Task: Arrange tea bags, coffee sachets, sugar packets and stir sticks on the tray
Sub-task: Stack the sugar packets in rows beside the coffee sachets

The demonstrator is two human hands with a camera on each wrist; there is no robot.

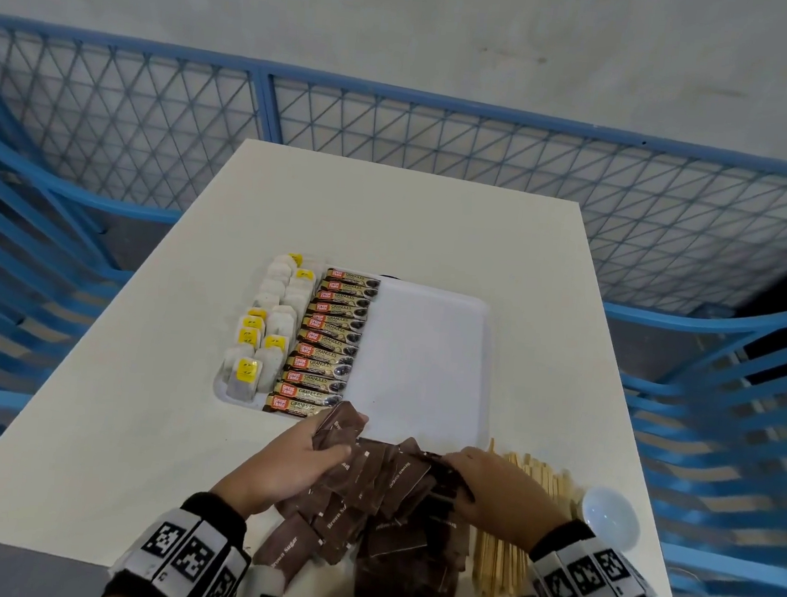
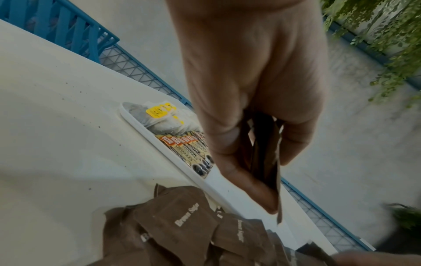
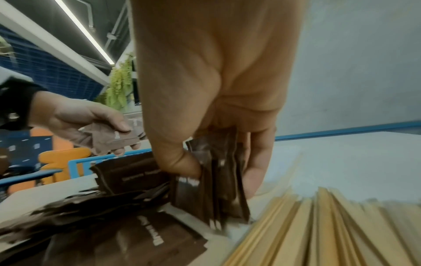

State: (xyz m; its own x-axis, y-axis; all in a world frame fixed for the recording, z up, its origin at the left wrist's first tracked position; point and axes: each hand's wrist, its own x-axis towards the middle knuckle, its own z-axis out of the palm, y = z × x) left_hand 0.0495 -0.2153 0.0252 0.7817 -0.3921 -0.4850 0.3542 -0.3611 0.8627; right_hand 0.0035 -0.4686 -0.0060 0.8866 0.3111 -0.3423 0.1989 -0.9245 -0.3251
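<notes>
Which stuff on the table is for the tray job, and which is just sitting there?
For the job:
tray
tea bags
coffee sachets
brown sugar packets, some held in the left hand and the right hand
stir sticks

Just sitting there:
small white bowl
blue fence

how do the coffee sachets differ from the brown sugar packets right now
The coffee sachets lie in a neat overlapping column on the tray; the brown sugar packets are a loose heap on the table in front of it. The sachets are long, narrow, with orange-and-black print; the packets are squarer, plain brown with white lettering. No hand touches the sachets, while the left hand and right hand each grip some packets. Both are flat single-serve packets.
</notes>
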